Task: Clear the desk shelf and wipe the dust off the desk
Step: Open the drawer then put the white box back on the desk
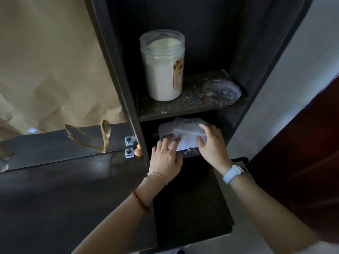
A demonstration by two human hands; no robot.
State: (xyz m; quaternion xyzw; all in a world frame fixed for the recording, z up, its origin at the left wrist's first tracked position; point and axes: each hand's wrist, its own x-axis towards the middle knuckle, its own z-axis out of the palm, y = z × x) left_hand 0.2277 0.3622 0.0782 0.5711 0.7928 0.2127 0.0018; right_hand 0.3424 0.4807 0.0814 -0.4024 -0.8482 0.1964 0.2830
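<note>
A dark shelf unit stands at the right end of the desk. On its lower shelf lies a white stack of papers and packets point(185, 130). My left hand point(166, 156) lies on the stack's near left part with its fingers spread. My right hand point(211, 143) grips the stack's right side, fingers curled over its top. The dusty upper shelf point(176, 107) carries a tall open jar of white powder point(162, 65) and a clear round lid point(221, 92) lying flat beside it.
The dark desk top point(64, 189) stretches left, with a brown paper bag point(51, 66) lying on it. Two small glass bottles point(129, 146) and an orange bead point(138, 151) sit by the shelf's side panel. A white wall and a dark red door point(302, 162) are on the right.
</note>
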